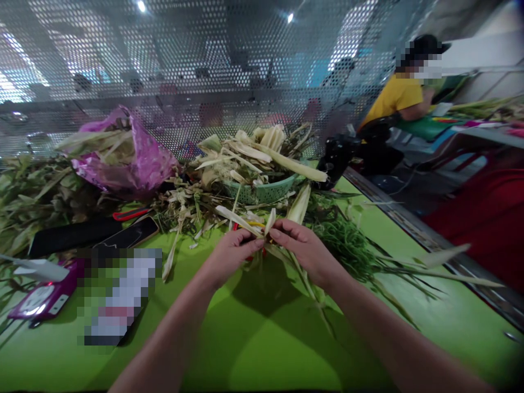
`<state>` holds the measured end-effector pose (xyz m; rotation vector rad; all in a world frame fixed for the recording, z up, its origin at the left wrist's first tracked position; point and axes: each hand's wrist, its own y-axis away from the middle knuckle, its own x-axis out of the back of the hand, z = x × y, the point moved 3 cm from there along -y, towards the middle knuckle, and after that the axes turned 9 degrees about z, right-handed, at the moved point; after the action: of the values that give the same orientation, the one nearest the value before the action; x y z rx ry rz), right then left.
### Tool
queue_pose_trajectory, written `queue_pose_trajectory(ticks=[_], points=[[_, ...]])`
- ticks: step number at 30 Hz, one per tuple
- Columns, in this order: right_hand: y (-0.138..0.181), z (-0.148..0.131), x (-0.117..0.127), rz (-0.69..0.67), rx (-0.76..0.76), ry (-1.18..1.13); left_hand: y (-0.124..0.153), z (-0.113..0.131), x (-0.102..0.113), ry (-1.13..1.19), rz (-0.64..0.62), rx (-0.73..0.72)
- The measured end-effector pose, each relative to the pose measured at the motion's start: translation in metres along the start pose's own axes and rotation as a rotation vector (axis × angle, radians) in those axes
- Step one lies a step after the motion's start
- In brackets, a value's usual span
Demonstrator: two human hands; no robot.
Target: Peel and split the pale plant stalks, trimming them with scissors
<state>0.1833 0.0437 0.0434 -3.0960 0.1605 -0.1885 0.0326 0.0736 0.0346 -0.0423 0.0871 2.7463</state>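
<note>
My left hand [235,254] pinches a pale corn husk strip [237,217] between thumb and fingers, above the front middle of the table. Close beside it, my right hand [301,245] grips another part of the husk, a short piece [270,221] standing up at the fingertips. Long thin strips hang down below the right hand. A red and yellow item [256,224] shows just behind the fingers, mostly hidden, so its kind cannot be made out. Beyond the hands, a green plastic basket [262,192] is heaped with dry husks [262,147].
On the green table [262,349] lie a red-handled tool [131,213], a dark phone [126,234], a blurred-out object [123,297] and a purple device [47,295]. A pink plastic bag [143,153] stands back left. Green strands [347,243] lie right. A person in yellow [397,98] sits beyond.
</note>
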Motion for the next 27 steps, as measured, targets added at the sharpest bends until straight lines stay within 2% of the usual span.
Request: queue_pose_trajectory(ticks=[3,6,8,11,17,23,25,27], points=[[0.0007,0.0009,0.0002,0.079,-0.042,-0.107,0.0009,-0.0043,-0.0034,-0.022,-0.074,0.007],[0.0017,0.0015,0.0021,0.173,-0.009,-0.082,0.0022,-0.0063,-0.0061,-0.077,-0.118,-0.016],[0.0014,0.0016,0.0026,0.184,-0.001,-0.077,0.0030,-0.0061,-0.0068,-0.104,-0.123,-0.030],[-0.0005,0.0006,0.0028,0.132,-0.009,-0.094,0.0032,-0.0045,-0.0068,-0.055,-0.090,-0.024],[-0.0016,0.0033,-0.0004,-0.037,-0.072,-0.010,0.0001,-0.0025,-0.0020,0.087,0.063,0.018],[-0.0017,0.0029,-0.0006,0.010,0.066,0.112,0.0000,0.0002,0.0003,0.066,0.009,-0.021],[-0.0021,0.0018,0.0006,0.022,0.103,0.176,0.0003,-0.0001,0.0010,0.083,0.020,0.015],[-0.0022,-0.0018,0.0031,0.053,0.207,0.294,0.0001,-0.0019,0.0021,0.117,0.072,0.069]])
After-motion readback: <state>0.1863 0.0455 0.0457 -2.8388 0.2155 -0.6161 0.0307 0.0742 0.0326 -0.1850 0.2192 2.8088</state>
